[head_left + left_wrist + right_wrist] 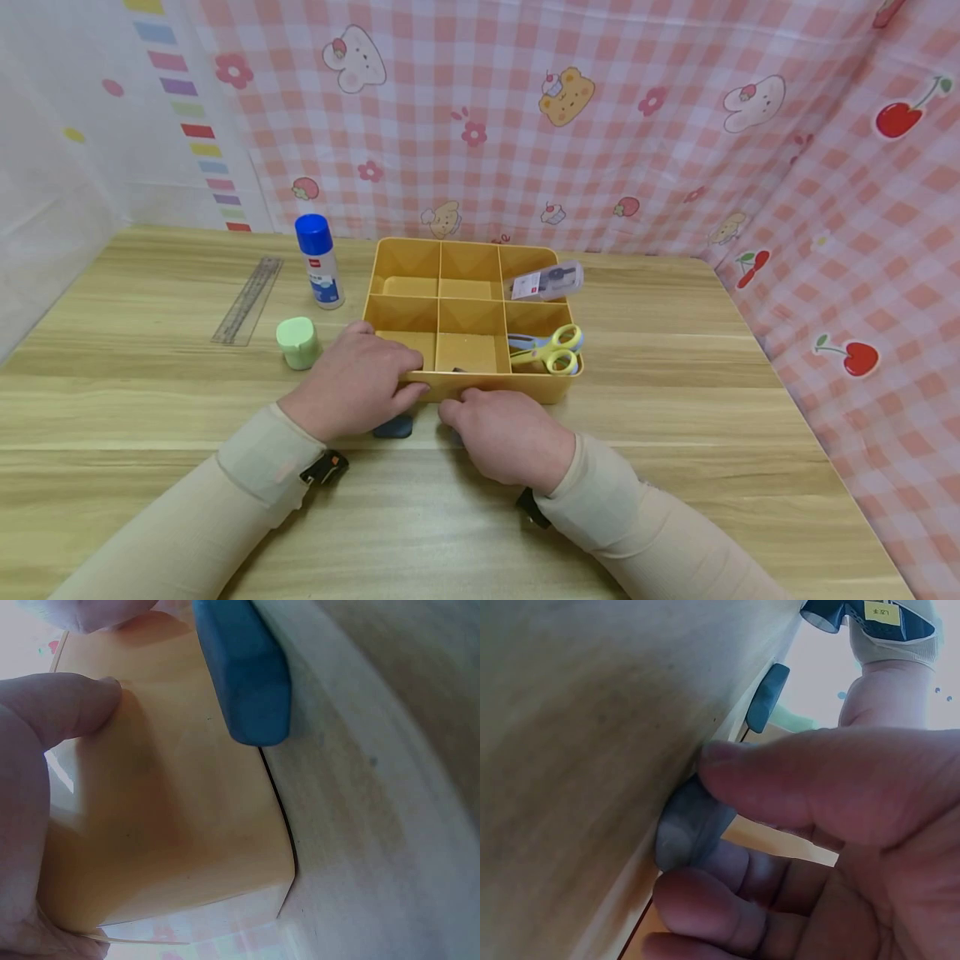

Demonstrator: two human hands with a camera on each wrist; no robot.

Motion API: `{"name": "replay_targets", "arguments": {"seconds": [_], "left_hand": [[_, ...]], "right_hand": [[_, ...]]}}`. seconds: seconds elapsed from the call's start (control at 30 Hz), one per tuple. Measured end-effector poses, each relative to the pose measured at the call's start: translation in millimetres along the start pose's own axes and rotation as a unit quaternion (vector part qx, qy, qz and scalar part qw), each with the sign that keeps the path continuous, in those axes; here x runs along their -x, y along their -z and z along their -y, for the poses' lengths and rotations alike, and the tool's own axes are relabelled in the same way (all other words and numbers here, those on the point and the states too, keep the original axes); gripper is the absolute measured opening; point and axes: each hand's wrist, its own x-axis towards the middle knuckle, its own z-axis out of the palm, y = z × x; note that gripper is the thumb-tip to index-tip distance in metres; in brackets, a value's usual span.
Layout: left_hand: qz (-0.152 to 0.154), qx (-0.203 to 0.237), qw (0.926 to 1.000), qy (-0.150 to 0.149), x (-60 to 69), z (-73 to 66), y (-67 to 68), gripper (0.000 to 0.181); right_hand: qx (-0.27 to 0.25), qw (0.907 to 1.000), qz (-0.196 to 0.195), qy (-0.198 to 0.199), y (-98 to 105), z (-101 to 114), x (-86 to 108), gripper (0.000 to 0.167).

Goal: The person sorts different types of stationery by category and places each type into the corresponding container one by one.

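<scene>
A yellow six-compartment organizer box (536,387) stands on the table. My left hand (354,379) grips its front-left rim, the thumb (75,705) against the outer front wall. My right hand (510,435), just before the front wall, pinches a small dark grey block (691,825) between thumb and fingers, low at the tabletop; its exact kind cannot be told. A second dark, blue-green block (393,427) lies on the table beneath the left thumb. Yellow-handled scissors (551,350) sit in the front right compartment, a clear-cased compass-like item (551,281) in the one behind.
Left of the box stand a blue-capped glue bottle (320,262) and a light green rounded item (297,342). A transparent ruler (249,302) lies farther left. Behind the wooden table (675,500) hangs a pink checked curtain (480,100).
</scene>
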Motion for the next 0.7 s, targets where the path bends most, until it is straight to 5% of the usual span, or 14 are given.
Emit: {"name": "replay_targets", "arguments": {"seconds": [0.7], "left_hand": [[0.008, 0.000, 1.0000, 0.004, 0.0, 0.0, 0.5, 0.033]], "right_hand": [[-0.001, 1.0000, 0.003, -0.007, -0.7, 0.9, 0.3, 0.008]]}}
